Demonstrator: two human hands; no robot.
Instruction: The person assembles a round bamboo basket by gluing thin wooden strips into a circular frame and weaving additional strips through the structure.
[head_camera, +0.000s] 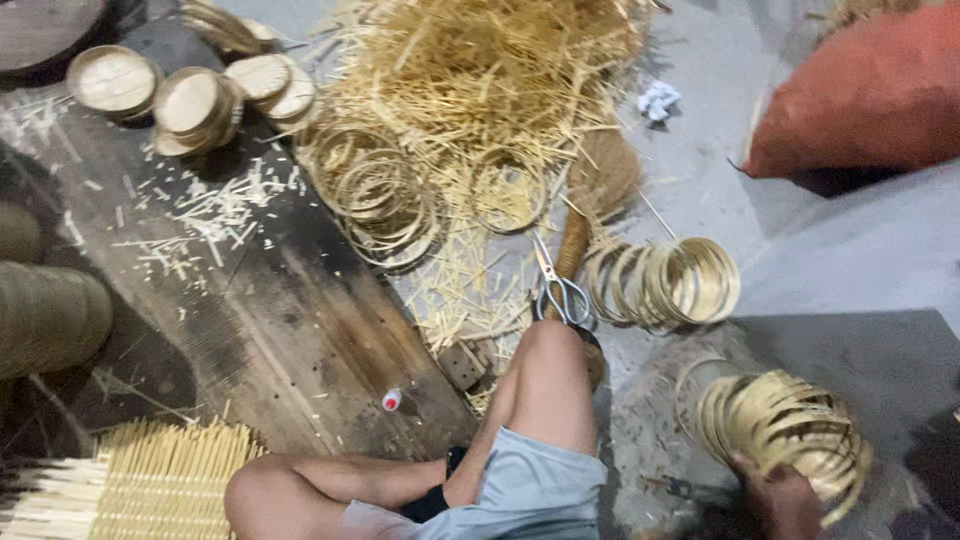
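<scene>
Bent bare knee, beside a hand-held stack of thin bamboo rings.

This is a small floor-level bamboo craft workshop. A heap of thin bamboo splints covers the grey floor, with offcuts strewn over a dark, worn wooden board. Rows of coiled bamboo rings lie about, and finished round woven lids are stacked at the board's far end. Scissors rest among the scraps, and a bundle of cut sticks lies near the seated person's bare knee.
</scene>
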